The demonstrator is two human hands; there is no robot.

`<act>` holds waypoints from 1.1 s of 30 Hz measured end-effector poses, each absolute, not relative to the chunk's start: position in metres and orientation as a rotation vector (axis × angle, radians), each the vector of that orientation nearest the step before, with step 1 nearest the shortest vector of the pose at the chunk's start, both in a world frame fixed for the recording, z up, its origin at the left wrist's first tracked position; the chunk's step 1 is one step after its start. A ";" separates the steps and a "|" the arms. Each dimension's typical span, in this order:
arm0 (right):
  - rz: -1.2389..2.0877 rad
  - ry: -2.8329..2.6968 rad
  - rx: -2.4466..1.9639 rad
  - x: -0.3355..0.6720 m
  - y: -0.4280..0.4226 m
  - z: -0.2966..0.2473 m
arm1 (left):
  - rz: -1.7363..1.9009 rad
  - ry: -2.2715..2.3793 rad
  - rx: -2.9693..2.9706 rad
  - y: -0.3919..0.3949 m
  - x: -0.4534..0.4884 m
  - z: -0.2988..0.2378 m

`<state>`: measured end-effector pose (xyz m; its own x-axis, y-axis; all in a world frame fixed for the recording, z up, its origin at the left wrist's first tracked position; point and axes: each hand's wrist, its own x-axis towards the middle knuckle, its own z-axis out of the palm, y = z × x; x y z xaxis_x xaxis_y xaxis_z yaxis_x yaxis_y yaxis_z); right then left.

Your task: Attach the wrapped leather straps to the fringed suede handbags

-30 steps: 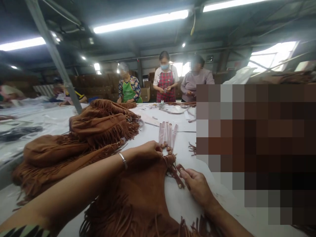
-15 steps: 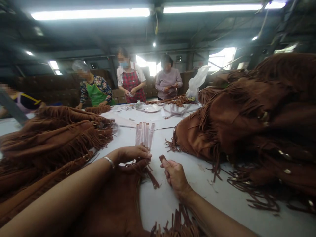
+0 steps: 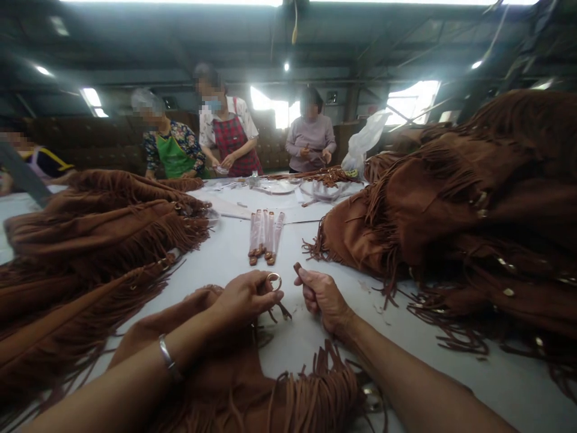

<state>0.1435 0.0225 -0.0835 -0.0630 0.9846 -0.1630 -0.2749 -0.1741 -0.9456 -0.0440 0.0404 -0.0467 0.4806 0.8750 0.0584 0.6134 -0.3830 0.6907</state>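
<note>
Between the thumb and fingers of my left hand [image 3: 252, 293] is a metal ring [image 3: 274, 281], held upright above the table. Thin brown strips [image 3: 283, 311] hang just below that hand. My right hand [image 3: 322, 297], a short way to the right, pinches the end of a brown leather strap [image 3: 297, 268]; the rest of this strap is hidden in the fist. Under my left forearm lies a brown fringed suede bag [image 3: 216, 373], its fringe spreading toward my right forearm. Ahead of both hands, several plastic-wrapped straps [image 3: 265, 234] with brown ends lie side by side.
Heaps of brown fringed suede bags stand at the left [image 3: 103, 222] and, higher, at the right [image 3: 419, 198]. Several co-workers stand across the white table [image 3: 234, 240]. Near them are a clear plastic bag [image 3: 365, 141] and a pile of brown straps [image 3: 331, 175].
My left hand has turned and lifted, and a metal ring now shows in its fingers. The right hand has shifted slightly up with its strap. The view has tilted down a little.
</note>
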 end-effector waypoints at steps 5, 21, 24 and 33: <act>1.651 -0.890 -0.953 0.139 0.015 -0.074 | 0.576 1.273 2.288 0.036 -0.043 -0.048; 1.734 -0.995 -1.060 0.123 0.019 -0.069 | 0.293 1.078 2.562 0.039 -0.056 -0.054; 1.877 -1.121 -1.123 0.129 0.021 -0.062 | 0.238 0.982 2.626 0.038 -0.058 -0.054; 1.540 -0.918 -1.164 0.102 -0.003 -0.069 | 0.389 1.169 2.490 0.040 -0.056 -0.055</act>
<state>0.1017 -0.0030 -0.0691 -0.0814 0.9672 -0.2408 -0.2486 -0.2536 -0.9348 -0.0561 0.0396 -0.0552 0.6197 0.7793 0.0931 0.6797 -0.5922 0.4327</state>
